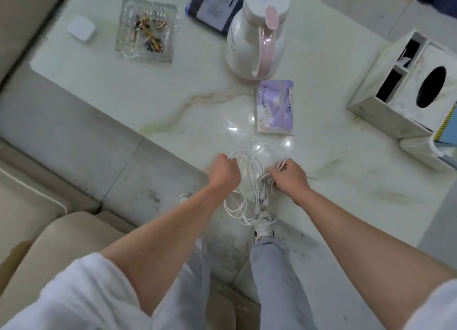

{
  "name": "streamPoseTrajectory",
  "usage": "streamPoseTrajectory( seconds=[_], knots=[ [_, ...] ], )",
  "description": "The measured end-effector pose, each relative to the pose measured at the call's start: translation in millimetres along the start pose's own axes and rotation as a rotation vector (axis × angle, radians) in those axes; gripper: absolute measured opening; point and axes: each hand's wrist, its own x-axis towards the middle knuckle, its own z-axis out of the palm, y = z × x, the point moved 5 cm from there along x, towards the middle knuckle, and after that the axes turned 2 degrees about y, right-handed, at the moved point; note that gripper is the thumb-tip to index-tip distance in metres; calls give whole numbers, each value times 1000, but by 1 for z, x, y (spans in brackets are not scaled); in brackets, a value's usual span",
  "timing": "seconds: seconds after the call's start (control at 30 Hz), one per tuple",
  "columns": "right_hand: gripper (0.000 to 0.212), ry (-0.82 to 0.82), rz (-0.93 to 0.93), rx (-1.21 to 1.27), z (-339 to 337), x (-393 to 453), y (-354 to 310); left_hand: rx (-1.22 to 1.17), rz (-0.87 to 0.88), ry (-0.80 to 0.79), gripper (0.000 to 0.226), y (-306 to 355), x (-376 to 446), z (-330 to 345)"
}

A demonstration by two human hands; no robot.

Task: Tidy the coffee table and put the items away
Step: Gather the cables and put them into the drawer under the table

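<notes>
A tangled white cable (249, 181) hangs in loops over the near edge of the pale marble coffee table (173, 102). My left hand (223, 172) is closed in a fist around one side of the loops. My right hand (289, 178) pinches strands on the other side. Part of the cable dangles down toward the floor between my hands. Just beyond the cable lies a purple tissue pack (275, 107). Further back stand a white and pink jug (257, 32), a glass ashtray (146, 30) holding butts, and a small white square box (81, 29).
A white tissue-box organiser (405, 87) stands at the table's right, with a white basket (425, 151) next to it. A dark booklet (212, 5) lies behind the jug. A beige sofa (37, 225) is at the left. My legs and shoe (264, 228) stand by the table edge.
</notes>
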Motion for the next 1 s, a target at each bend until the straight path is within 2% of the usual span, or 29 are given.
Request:
streamPoseTrajectory(
  seconds=[0.07, 0.13, 0.23, 0.27, 0.33, 0.43, 0.5, 0.6, 0.7, 0.73, 0.77, 0.83, 0.9, 1.0],
  knots=[
    [17, -90, 66, 162, 15, -10, -13, -157, 7, -148, 22, 12, 5, -13],
    [27, -259, 86, 313, 30, -21, -30, -264, 17, -245, 22, 29, 5, -24],
    [47, -543, -47, 462, 56, -42, -65, -374, 29, -332, 13, 54, 6, -38],
    [50, -589, -108, 494, 63, -46, -76, -392, 29, -359, 11, 61, 5, -39],
    [50, -530, -192, 560, 70, -49, -90, -388, 36, -406, 12, 68, 1, -44],
    [45, -334, -269, 588, 73, -46, -91, -405, 71, -541, 11, 71, -2, -48],
    [37, -160, -257, 582, 75, -41, -82, -215, 204, -599, 18, 77, -3, -49],
    [28, 43, -154, 689, 72, -39, -79, -21, 366, -560, 22, 92, -9, -49],
    [27, 58, -30, 808, 62, -41, -71, 46, 574, -316, 29, 96, -11, -67],
    [27, 61, -11, 856, 54, -45, -68, 51, 611, -299, 36, 92, -13, -72],
    [26, 60, -3, 917, 47, -48, -66, 68, 603, -347, 50, 84, -16, -73],
    [26, 35, -1, 1066, 36, -55, -68, 95, 504, -548, 79, 64, -22, -65],
    [27, -21, 36, 1213, 35, -63, -78, 52, 449, -741, 81, 50, -29, -51],
    [17, -154, 80, 1419, 45, -69, -94, -116, 327, -815, 77, 44, -23, -39]
  ],
)
